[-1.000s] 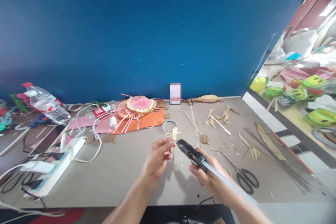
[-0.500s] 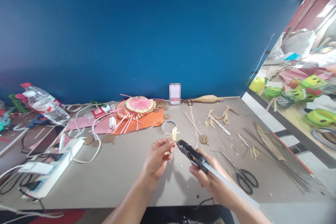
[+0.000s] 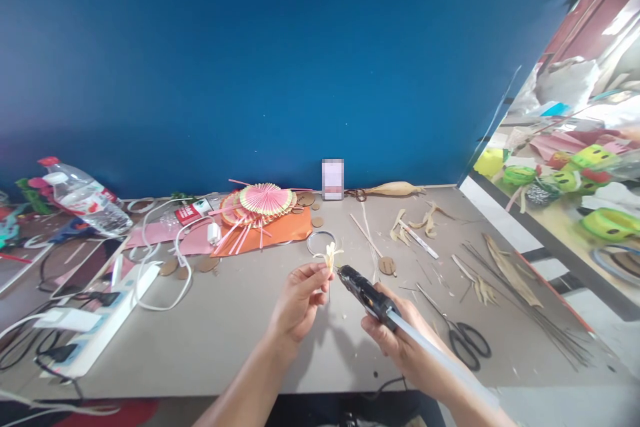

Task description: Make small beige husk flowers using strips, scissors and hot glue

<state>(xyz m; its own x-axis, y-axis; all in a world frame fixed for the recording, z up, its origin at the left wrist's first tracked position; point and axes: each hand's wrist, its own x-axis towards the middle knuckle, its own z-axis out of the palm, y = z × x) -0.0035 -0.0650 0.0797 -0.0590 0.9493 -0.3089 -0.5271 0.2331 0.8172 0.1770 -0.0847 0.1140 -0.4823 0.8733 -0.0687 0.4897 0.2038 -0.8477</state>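
Note:
Pinched in my left hand [image 3: 302, 297] is a small pale flower [image 3: 331, 256] of thin, curled petals, held upright on a stem that shows below the fingers. My right hand [image 3: 405, 337] is wrapped round a black glue gun [image 3: 365, 292], with a long translucent glue stick [image 3: 440, 357] coming out of its back end. The gun's nozzle points at the flower's base, a small gap to its right. Behind the flower lies a metal ring [image 3: 321, 233] on the grey table [image 3: 225, 347].
Black scissors [image 3: 467, 340], dry husks [image 3: 510, 270] and thin wires lie at right. A wooden disc [image 3: 387, 265] and a white pen [image 3: 419, 239] are behind. Paper fans [image 3: 269, 203], a power strip [image 3: 107, 327], cables and bottles [image 3: 90, 203] stand or lie left. A blue wall [image 3: 300, 67] rises behind.
The glue gun's nozzle has moved slightly away from the flower, which is now turned a little more upright. Both hands keep their holds.

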